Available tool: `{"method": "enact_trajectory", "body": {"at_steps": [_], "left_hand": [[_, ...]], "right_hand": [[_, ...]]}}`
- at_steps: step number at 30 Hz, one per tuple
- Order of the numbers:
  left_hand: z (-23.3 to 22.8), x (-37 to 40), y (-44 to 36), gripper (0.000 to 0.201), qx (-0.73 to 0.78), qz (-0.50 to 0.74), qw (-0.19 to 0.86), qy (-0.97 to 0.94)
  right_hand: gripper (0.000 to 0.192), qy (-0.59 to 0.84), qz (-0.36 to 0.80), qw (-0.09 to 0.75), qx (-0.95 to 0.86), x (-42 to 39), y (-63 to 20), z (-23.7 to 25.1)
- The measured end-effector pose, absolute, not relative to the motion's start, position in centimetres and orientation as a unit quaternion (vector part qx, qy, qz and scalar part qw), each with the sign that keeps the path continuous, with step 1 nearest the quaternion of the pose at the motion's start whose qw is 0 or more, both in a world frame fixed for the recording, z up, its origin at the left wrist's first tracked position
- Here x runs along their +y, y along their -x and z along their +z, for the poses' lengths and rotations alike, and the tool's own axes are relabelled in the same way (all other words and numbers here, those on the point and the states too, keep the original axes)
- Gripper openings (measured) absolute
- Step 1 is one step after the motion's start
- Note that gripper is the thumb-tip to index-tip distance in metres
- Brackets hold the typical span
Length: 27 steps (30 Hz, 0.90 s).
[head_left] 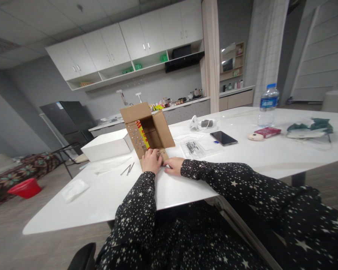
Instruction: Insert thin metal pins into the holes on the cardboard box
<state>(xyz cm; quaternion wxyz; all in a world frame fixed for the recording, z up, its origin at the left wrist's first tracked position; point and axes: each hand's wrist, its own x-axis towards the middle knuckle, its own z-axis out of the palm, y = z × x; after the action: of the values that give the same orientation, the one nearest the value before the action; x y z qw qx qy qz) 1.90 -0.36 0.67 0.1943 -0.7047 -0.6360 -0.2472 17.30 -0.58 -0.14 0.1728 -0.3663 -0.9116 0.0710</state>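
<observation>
A brown cardboard box (135,135) stands on the white table with its flaps spread and its opening facing me. A yellow and red printed strip (143,135) runs down one side. My left hand (152,161) is closed over the box's near lower edge, its fingers bent toward the opening. Just to its right, my right hand (174,165) lies low by the table, fingers stretched and thumb apart, fingertips at the box's lower right corner. Two thin metal pieces, like nails or screws (127,169), lie left of the box.
Behind the box sits a white box (107,145). Crumpled white tissue (74,190) lies at left. To the right are a clear plastic bag (204,149), a black phone (223,138), a white cabled device (204,123), a pink-red pack (267,132) and a water bottle (267,107).
</observation>
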Motion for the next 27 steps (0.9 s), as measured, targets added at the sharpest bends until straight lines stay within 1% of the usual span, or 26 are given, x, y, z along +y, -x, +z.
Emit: {"method": "enact_trajectory", "body": {"at_steps": [10,16,21,27], "left_hand": [[0.39,0.00,-2.00,0.021,-0.613,-0.223,0.212,0.728],[0.23,0.16,-2.11,0.024,-0.593,-0.216,0.212,0.747],[0.10,0.24,-2.00,0.029,-0.564,-0.211,0.238,0.762],[0.38,-0.06,-1.98,0.029,-0.536,-0.183,0.256,0.784]], "right_hand": [[0.035,0.362,0.062,0.174,-0.913,-0.50,-17.23,-0.31],[0.033,0.358,0.064,0.179,-0.914,-0.34,-17.21,-0.54],[0.032,0.362,0.066,0.177,-0.913,-0.54,-17.16,-0.34],[0.031,0.357,0.062,0.176,-0.915,-0.70,-17.27,-0.07]]}}
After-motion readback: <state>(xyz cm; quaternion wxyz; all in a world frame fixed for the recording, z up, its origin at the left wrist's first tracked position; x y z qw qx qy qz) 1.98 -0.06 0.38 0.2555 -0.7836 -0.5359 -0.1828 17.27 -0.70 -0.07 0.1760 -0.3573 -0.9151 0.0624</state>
